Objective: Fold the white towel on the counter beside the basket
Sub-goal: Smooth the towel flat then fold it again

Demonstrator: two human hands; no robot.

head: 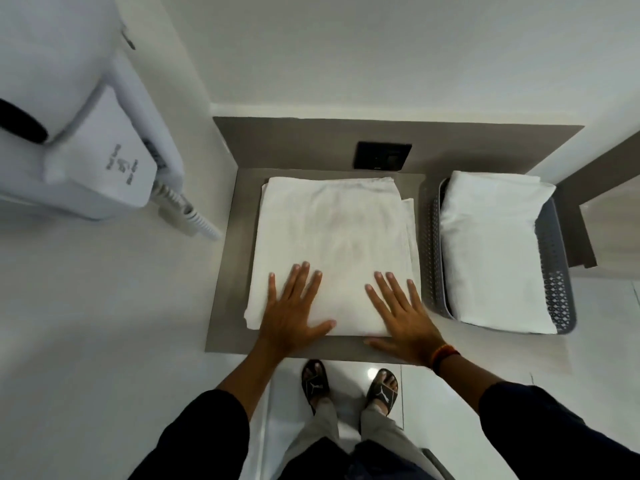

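White towel lies folded flat on the grey tabletop, just left of the basket. Left hand and right hand both rest palm-down on the towel's near edge, fingers spread, gripping nothing. Basket holds 1 more folded white towel. Black wall plate behind the towel. White wall dryer far left of the towel; its printed label is too blurred to read. Black sandals show a leaping-cat logo.
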